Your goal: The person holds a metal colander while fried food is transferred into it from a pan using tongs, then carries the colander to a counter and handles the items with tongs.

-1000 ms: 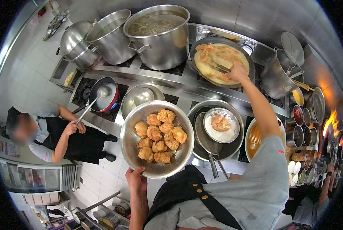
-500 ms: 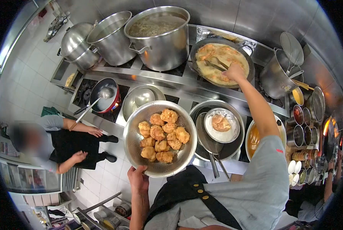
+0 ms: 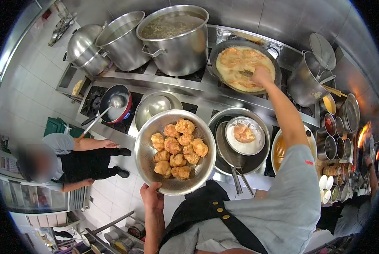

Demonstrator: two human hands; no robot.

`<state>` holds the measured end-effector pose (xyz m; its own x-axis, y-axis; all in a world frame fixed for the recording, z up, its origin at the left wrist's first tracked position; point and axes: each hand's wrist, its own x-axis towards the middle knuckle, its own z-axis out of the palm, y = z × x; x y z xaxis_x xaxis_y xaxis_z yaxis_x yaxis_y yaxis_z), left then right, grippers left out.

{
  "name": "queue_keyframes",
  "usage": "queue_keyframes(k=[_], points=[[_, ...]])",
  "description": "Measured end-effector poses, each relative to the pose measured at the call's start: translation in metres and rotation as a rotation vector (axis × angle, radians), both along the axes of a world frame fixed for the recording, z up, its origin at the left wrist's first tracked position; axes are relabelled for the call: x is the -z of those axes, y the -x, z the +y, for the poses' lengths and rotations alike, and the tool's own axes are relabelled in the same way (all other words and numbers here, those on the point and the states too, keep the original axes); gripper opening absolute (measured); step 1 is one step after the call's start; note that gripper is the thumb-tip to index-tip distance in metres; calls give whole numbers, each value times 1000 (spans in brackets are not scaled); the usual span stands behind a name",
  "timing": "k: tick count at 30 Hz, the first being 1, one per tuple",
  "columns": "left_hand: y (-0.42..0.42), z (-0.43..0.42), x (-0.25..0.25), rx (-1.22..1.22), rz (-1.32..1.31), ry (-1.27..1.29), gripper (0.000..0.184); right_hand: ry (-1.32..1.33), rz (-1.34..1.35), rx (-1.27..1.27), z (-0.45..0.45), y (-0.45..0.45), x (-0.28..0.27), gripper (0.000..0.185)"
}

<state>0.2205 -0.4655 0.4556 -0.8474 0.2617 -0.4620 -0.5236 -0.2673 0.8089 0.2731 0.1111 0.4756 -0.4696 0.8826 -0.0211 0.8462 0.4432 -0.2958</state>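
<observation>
My left hand (image 3: 151,195) grips the near rim of a perforated metal colander (image 3: 205,168), thumb over the edge. Several golden-brown fried chunks (image 3: 172,145) lie in it. My right hand (image 3: 261,76) reaches over a dark wok (image 3: 276,70) of bubbling oil and is closed around metal tongs (image 3: 246,73). The tips of the tongs are down in the foam and hidden. Orange-brown pieces (image 3: 231,53) fry beneath the foam. Below my right arm, a bowl of white powder (image 3: 257,146) holds one coated piece (image 3: 244,133).
Large stockpots (image 3: 174,46) line the back burners. A red pan (image 3: 117,103) with a ladle (image 3: 104,112) stands left, near a co-worker (image 3: 77,158). An orange-brown liquid pan (image 3: 279,148), a pot with strainers (image 3: 303,86) and sauce containers (image 3: 330,122) are right. Flames (image 3: 362,133) rise at far right.
My right hand has shifted slightly right, and less of the tongs shows. The colander stays nearly still. The co-worker has lowered one hand to the side.
</observation>
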Motion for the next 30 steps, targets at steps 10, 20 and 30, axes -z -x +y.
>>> queue_keyframes(k=[10,20,30], points=[[5,3,-3,16,-12,-30,29,-95,-54,-72,-28,-20,-30,45],[4,3,-14,46,-21,26,41,96,113,45,18,31,-4,27],[-5,9,-26,-25,-15,11,30,8,201,89,29,27,13,43]])
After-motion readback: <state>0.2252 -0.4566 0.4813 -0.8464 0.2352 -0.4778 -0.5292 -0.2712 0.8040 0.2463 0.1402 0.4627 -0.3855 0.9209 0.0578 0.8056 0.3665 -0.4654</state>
